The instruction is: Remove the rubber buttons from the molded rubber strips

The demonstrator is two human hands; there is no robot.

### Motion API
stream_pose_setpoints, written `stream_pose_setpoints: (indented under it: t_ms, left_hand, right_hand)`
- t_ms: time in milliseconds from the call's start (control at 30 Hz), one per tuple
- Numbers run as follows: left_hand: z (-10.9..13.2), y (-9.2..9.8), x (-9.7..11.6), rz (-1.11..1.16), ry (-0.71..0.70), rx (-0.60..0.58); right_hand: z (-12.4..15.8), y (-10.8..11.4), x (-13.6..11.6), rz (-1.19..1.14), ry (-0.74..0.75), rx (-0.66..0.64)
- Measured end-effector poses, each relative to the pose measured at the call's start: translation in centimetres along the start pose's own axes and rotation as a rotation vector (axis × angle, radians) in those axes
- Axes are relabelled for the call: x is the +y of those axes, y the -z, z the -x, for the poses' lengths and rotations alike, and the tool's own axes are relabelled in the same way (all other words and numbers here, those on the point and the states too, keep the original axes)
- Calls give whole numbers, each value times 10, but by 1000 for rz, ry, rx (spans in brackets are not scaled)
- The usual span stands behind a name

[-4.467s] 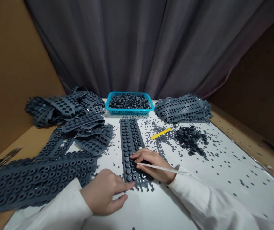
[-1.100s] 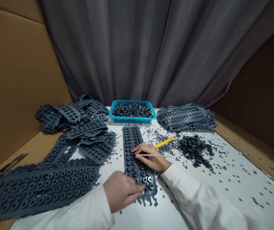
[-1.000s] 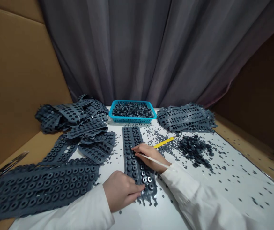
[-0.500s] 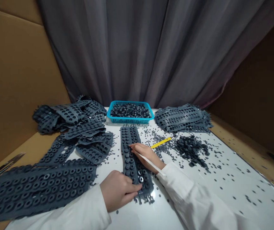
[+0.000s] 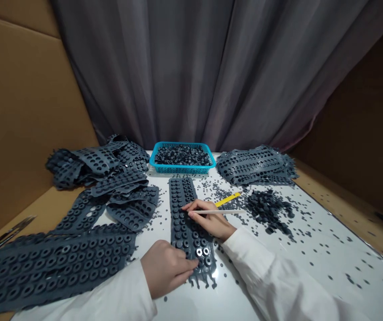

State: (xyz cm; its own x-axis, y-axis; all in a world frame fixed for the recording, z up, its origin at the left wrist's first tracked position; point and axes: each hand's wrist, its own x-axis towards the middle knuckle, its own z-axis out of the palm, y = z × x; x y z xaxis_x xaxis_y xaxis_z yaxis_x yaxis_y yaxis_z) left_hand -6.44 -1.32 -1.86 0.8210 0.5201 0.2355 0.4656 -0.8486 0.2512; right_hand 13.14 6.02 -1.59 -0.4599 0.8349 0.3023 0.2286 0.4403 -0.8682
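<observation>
We look down on a glossy white table top [image 5: 315, 254] scattered with small dark rubber rings, set on a tan board [image 5: 340, 191]. A grey curtain [image 5: 191, 67] hangs in folds behind it, with a brown cardboard wall [image 5: 20, 133] on our left and a darker wall [image 5: 355, 111] on our right.

The dark rubber strip [image 5: 182, 196] lies lengthwise at the table's middle, directly in front of us, its rows of rings running away from us. Our left hand [image 5: 166, 269] lies curled over the strip's near end with its fingers on the rubber; we cannot tell whether it grips. Our right hand [image 5: 207, 220] is closed on a thin pale stick [image 5: 226, 211], its fingertips [image 5: 186, 206] resting on the strip.

Beyond the strip sit a turquoise plastic basket [image 5: 178, 171] full of rings, a yellow ruler [image 5: 227, 199] and a heap of loose rings [image 5: 268, 211]. Punched rubber sheets lie in 1 pile [image 5: 97, 160] on our left and 1 stack [image 5: 254, 165] on our right.
</observation>
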Motion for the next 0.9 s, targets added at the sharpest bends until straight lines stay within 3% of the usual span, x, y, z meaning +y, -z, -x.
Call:
stream_pose_setpoints:
  t_ms: [167,433,733,900]
  left_hand:
    - [0,-1,0,-39,-37,42]
    - [0,-2,-1,-25,-28,-13]
    - [-2,1,-2,82,-19,-44]
    - [-1,-1,-1,31,-23,-10]
  right_hand:
    - [0,-1,2,47,49,-42]
    - [0,-2,3,238,174,-61]
    - [-7,-4,7,260,90,156]
    - [-4,-5,2,110,63,62]
